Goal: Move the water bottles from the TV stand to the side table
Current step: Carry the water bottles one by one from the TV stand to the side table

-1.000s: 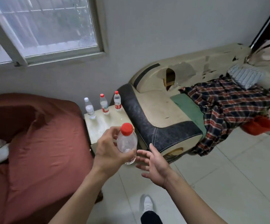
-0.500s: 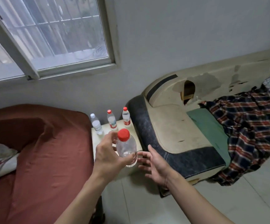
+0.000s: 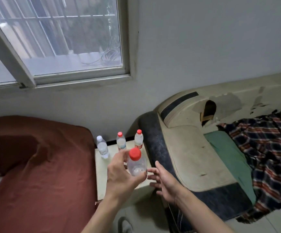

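At lower centre of the frame, a red-capped water bottle (image 3: 136, 163) is held upright above the side table's surface (image 3: 101, 179), the left hand (image 3: 119, 175) fingers being curled round it. The right hand (image 3: 163, 180) is held just beside it, fingers spread apart. Three bottles (image 3: 121, 142) are stood along the surface's far edge.

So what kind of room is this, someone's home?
Most likely a lived-in home, perhaps a bedroom or sitting room: a worn sofa with a plaid blanket, a red-covered bed or couch, and a small side table under a barred window.
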